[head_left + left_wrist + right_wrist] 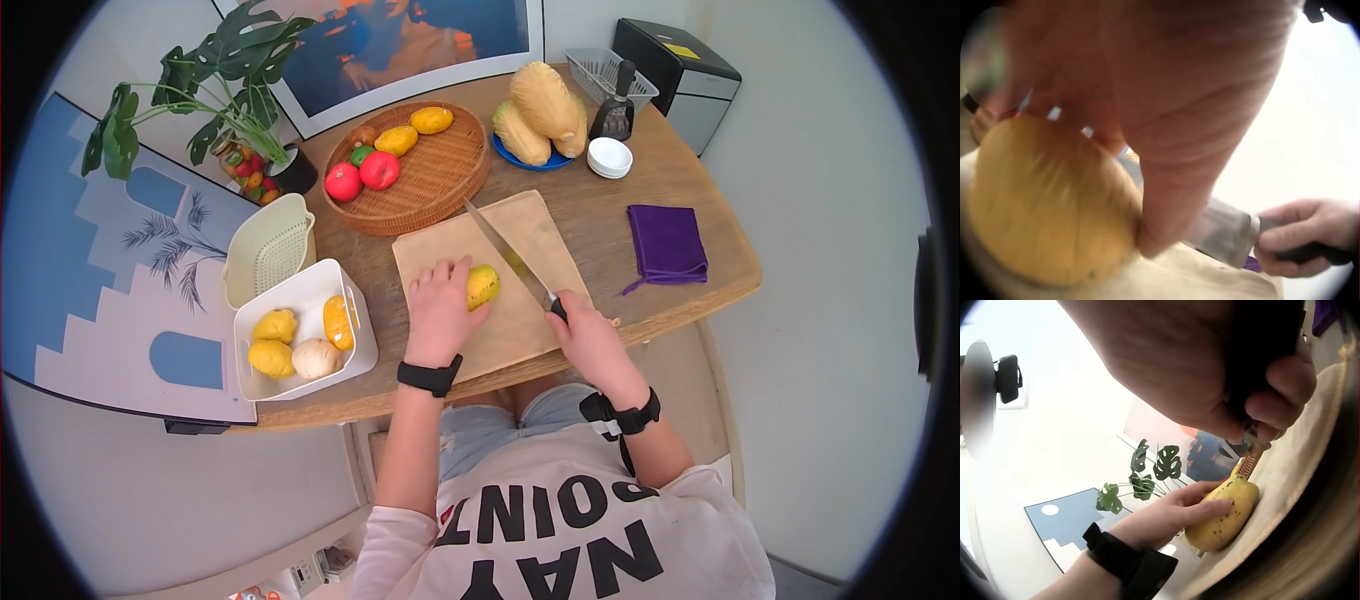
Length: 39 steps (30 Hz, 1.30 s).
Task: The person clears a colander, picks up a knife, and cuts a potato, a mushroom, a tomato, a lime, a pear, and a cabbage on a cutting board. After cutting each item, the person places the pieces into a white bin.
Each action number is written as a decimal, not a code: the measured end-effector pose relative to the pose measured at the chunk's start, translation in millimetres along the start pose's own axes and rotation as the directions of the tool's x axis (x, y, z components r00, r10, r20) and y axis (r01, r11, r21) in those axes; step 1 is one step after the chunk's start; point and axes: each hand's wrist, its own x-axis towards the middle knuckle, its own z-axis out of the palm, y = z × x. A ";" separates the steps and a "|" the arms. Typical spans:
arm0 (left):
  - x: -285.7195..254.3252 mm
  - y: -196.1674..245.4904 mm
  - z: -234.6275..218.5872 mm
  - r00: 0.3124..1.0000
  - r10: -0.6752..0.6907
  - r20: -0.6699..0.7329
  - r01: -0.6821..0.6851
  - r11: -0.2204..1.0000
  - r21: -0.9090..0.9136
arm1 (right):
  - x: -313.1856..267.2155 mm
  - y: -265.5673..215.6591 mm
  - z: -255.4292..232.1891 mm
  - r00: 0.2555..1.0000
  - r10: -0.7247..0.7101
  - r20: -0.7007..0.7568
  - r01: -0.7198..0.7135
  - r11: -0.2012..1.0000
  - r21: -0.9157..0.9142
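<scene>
On a tan cutting board lies a yellow papaya with dark specks. My left hand holds it from the left, fingers over its top and thumb along the near side. In the right wrist view the papaya shows its narrower end pointing away. My right hand grips the black handle of a kitchen knife. The long blade slants across the board to the right of the papaya, its tip toward the wicker basket. In the left wrist view the blade passes behind my left thumb.
A white bin with yellow fruit stands left, before a pale colander. Behind the board sits a wicker basket of produce. Large yellow gourds, white bowls and a purple cloth are on the right.
</scene>
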 end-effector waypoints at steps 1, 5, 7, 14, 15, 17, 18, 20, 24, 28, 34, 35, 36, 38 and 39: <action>-1.5 3.1 2.4 0.999 0.007 -0.046 -0.009 0.999 -0.053 | -0.6 -1.6 2.6 1.000 -0.012 -0.007 0.012 0.999 0.040; -5.7 3.1 14.7 0.993 0.023 -0.120 -0.049 0.974 -0.220 | -1.2 -5.3 3.5 0.998 -0.012 0.061 0.013 1.000 -0.010; -6.9 -0.1 19.0 0.991 0.004 -0.134 -0.037 0.969 -0.246 | -1.1 -8.0 2.4 0.999 -0.015 0.037 0.014 1.000 0.019; -1.7 3.6 24.7 0.978 -0.079 -0.194 0.038 0.978 -0.205 | 3.8 -9.6 9.3 0.997 -0.061 0.047 0.061 0.998 0.014; -3.0 2.6 25.7 0.974 -0.086 -0.210 0.044 0.980 -0.194 | 3.6 -8.0 11.0 0.997 -0.059 0.045 0.057 0.998 0.031; -3.5 1.4 25.2 0.973 -0.091 -0.214 0.045 0.976 -0.213 | 4.5 -10.6 13.4 0.997 -0.069 0.022 0.068 0.995 0.072; -4.2 1.1 25.1 0.972 -0.097 -0.214 0.048 0.973 -0.224 | 4.9 -14.3 12.0 0.997 -0.078 -0.002 0.078 0.992 0.095; -3.9 -0.1 24.0 0.974 -0.090 -0.208 0.038 0.970 -0.241 | 7.3 -17.2 11.5 0.995 -0.094 -0.031 0.096 0.991 0.098; 0.4 -10.4 31.9 0.976 -0.055 -0.210 0.009 0.978 -0.210 | 9.4 -8.3 20.0 0.993 -0.120 -0.010 0.120 0.993 0.017; -1.4 -13.0 30.0 0.968 -0.093 -0.233 0.026 0.961 -0.274 | 8.8 -20.4 15.1 0.992 -0.123 -0.025 0.124 0.990 0.074; 0.4 -11.7 29.1 0.970 -0.083 -0.227 0.020 0.964 -0.265 | 15.9 -16.6 25.1 0.988 -0.130 0.083 0.130 0.991 -0.004; 0.6 -13.6 29.5 0.967 -0.078 -0.241 0.007 0.959 -0.282 | 15.9 -13.5 28.6 0.987 -0.144 0.073 0.143 0.990 0.006; -0.5 -14.5 31.1 0.965 -0.074 -0.253 -0.006 0.953 -0.302 | 15.8 -11.2 30.2 0.986 -0.155 0.066 0.154 0.988 0.014; -5.6 -9.0 23.9 0.945 -0.057 -0.323 -0.027 0.968 -0.249 | 13.3 -12.3 31.4 0.988 -0.137 0.071 0.136 0.990 0.018; -7.3 -6.1 19.9 0.933 -0.042 -0.357 -0.042 0.974 -0.223 | 12.1 -13.8 30.9 0.990 -0.125 0.068 0.124 0.992 0.019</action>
